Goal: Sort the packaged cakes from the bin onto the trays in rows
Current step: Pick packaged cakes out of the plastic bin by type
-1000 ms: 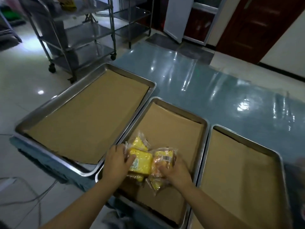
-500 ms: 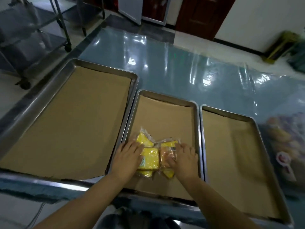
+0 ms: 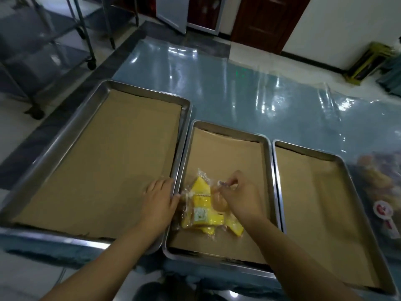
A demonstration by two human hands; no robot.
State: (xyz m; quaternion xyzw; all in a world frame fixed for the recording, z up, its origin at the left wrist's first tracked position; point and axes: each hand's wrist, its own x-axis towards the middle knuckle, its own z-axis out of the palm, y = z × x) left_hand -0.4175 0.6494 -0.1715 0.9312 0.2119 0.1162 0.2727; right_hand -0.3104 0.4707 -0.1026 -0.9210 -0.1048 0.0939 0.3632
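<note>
Blue-covered table (image 3: 238, 101) carried three paper-lined trays. Cakes (image 3: 204, 210) heaped near front of middle tray (image 3: 268, 170); pale label on one, unreadable. Left hand (image 3: 159, 199) flat, fingers spread, touching heap. Right hand (image 3: 238, 194) pinched on wrapper. Bin (image 3: 379, 181) blurred, far right.

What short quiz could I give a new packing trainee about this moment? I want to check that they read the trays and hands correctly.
1. True or false: the packaged cakes lie in the middle tray.
2. Which hand pinches a wrapper from above? A) left hand B) right hand
3. Fill in: the left tray and right tray hold only brown ____, no cakes.

Key:
1. True; they sit bunched near its front left, not in a row.
2. B; the left hand rests across the rim between the left and middle trays, fingertips at the wrappers.
3. Paper.
</note>
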